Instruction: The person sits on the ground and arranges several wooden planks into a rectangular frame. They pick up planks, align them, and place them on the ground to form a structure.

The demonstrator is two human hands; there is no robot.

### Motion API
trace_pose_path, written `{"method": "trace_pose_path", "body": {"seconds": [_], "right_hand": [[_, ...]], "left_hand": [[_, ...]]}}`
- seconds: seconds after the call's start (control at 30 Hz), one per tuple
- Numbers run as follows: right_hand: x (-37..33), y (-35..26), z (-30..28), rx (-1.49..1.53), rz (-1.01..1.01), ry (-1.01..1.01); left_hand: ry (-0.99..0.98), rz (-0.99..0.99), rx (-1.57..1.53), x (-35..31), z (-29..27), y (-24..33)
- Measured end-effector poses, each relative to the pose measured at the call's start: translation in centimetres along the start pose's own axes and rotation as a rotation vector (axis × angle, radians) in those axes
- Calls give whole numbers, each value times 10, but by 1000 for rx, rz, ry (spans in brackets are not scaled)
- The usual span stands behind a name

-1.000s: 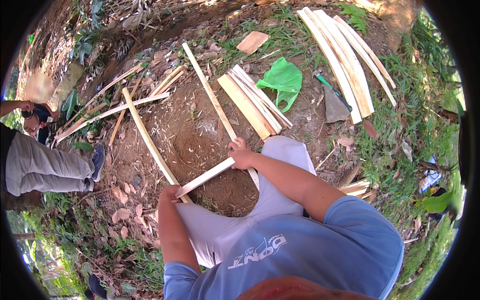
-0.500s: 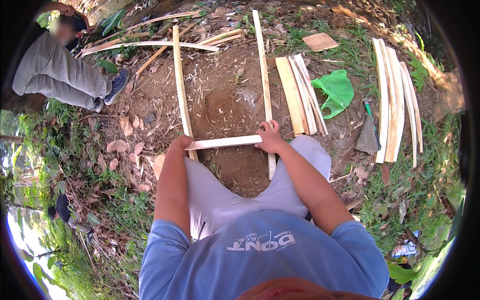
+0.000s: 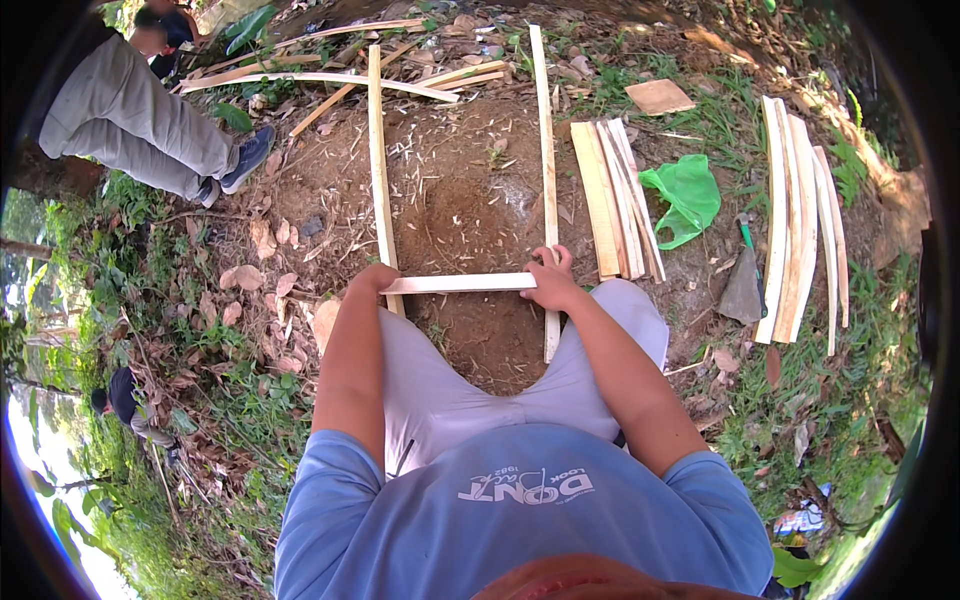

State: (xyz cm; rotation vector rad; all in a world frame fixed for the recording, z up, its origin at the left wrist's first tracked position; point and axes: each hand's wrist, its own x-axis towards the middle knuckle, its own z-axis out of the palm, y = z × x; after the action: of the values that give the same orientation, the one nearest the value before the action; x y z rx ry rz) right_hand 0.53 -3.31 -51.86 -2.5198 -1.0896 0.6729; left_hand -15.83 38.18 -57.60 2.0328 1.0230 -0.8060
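In the head view, the work is outdoors on bare brown ground (image 3: 450,170), scattered with pale shavings. Dry leaves (image 3: 240,277) and green plants border it on the left, grass on the right. At upper left stands a person in grey trousers (image 3: 140,120) and dark shoes; farther down that edge, another person (image 3: 123,395) is bent over.

The wood is pale and straight-cut. Two long, narrow pieces, the left rail (image 3: 379,150) and the right rail (image 3: 546,150), lie roughly parallel, running away from the wearer. A short, flat slat (image 3: 460,284) spans them near their close ends, between the knees. Right of them are a bundle of boards (image 3: 612,200), a thin, crumpled green bag (image 3: 682,200), a grey wedge-shaped piece (image 3: 741,290) beside a green-handled tool (image 3: 746,235), and longer strips (image 3: 785,220) on the grass. A squarish wooden piece (image 3: 660,97) lies beyond the bag.

Both forearms reach forward over the thighs. The left hand (image 3: 374,282) is closed on the slat's left end, its fingers mostly hidden. The right hand (image 3: 552,280) grips the other end, partly curled, with fingers bent over the right rail.
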Motion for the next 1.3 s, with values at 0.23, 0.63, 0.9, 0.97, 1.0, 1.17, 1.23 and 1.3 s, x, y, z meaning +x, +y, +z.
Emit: {"method": "trace_pose_path", "body": {"seconds": [0.23,0.63,0.9,0.97,1.0,1.17,1.23,1.3], "right_hand": [[-2,2,0,12,16,-2],[-3,-1,-2,-26,13,1],[-1,6,3,-2,-3,18],[-3,7,4,24,-6,36],[-3,7,4,38,-14,43],[-2,4,2,16,-11,25],[-2,6,3,12,-3,18],[-1,6,4,12,-2,13]], "left_hand": [[53,-46,-39,-21,1,18],[17,-71,-12,-33,-2,24],[-37,-133,47,-36,-6,27],[-61,-182,72,-36,-8,31],[-66,-159,72,-37,-9,31],[-96,-113,61,-39,-13,26],[-76,-118,60,-43,-11,30],[-66,-115,66,-45,-10,31]]}}
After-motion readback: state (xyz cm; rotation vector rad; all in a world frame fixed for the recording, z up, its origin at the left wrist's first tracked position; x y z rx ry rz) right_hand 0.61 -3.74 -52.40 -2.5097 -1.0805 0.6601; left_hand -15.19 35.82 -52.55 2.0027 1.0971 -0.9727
